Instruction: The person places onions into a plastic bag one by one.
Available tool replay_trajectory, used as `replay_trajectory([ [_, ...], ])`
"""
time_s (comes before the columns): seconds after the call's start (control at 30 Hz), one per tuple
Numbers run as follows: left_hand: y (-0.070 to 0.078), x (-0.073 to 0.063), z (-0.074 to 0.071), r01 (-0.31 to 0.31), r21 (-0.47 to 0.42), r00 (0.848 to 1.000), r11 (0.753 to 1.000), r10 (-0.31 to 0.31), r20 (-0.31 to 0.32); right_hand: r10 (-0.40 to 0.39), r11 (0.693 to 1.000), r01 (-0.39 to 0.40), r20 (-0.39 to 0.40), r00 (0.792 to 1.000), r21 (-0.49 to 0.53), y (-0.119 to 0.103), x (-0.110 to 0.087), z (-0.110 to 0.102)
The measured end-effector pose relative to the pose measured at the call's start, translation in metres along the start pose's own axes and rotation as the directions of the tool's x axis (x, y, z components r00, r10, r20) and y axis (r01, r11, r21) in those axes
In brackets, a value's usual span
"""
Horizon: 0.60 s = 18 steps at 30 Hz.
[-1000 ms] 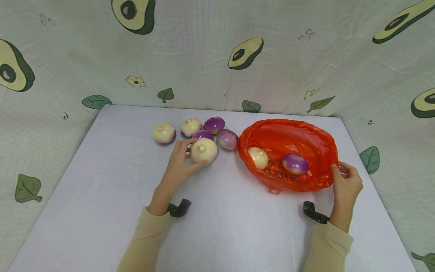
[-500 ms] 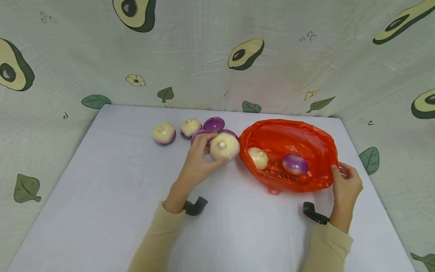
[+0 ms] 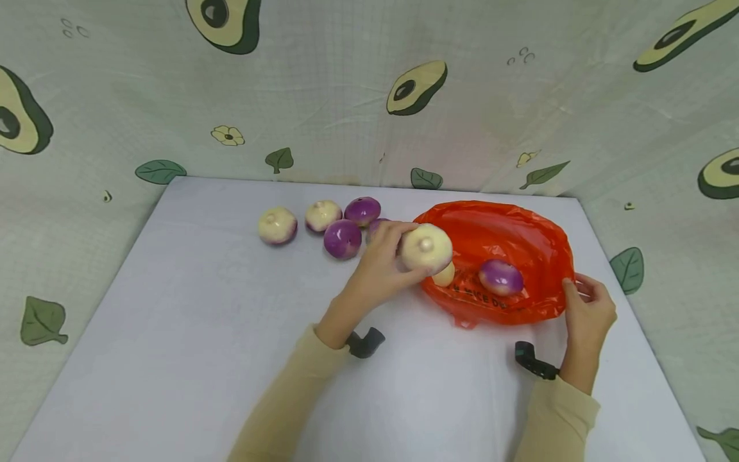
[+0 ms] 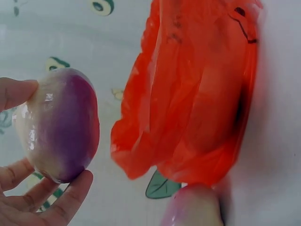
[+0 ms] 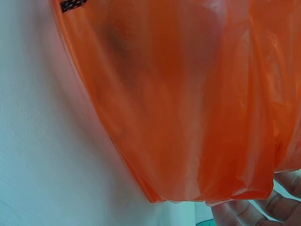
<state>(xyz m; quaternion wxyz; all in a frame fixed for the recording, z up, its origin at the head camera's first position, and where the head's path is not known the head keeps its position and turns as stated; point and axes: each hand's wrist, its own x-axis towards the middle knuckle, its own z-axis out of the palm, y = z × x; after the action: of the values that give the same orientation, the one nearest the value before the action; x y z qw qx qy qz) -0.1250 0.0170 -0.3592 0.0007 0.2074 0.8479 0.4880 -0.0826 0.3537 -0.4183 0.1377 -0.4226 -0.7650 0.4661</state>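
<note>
My left hand grips a glossy purple-and-white onion, thumb and fingers spread around its sides. Seen from the head, it overlaps the left rim of the red plastic bag; the left wrist view shows the onion beside the bag. At the bag's right edge, my right hand pinches the rim between thumb and fingers. Inside the open bag lie a purple onion and a pale onion, the latter partly hidden behind the held one.
Left of the bag sit several onions: a pale onion, another pale onion, a purple onion and one behind it. Another onion is mostly covered by my left hand. A patterned cloth hangs behind the white table.
My left hand has carried the onion rightward from beside the group to over the bag's left rim. The right hand stays at the bag's edge.
</note>
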Motion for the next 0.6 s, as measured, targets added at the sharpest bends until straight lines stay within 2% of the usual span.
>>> replay_trajectory([
  [0.13,0.006,0.009,0.01,0.003,0.036,0.998,0.999,-0.005,0.068,-0.018,1.0,0.018,-0.009,1.0,-0.014,0.0,0.0,-0.001],
  [0.23,0.009,0.016,0.018,-0.011,0.097,0.994,0.995,0.0,0.111,-0.022,1.0,0.022,-0.012,1.0,-0.016,0.0,0.0,-0.001],
  [0.6,0.011,0.042,0.049,-0.06,0.303,0.974,0.951,-0.011,0.226,-0.01,1.0,0.01,-0.005,1.0,-0.005,-0.001,0.001,0.0],
])
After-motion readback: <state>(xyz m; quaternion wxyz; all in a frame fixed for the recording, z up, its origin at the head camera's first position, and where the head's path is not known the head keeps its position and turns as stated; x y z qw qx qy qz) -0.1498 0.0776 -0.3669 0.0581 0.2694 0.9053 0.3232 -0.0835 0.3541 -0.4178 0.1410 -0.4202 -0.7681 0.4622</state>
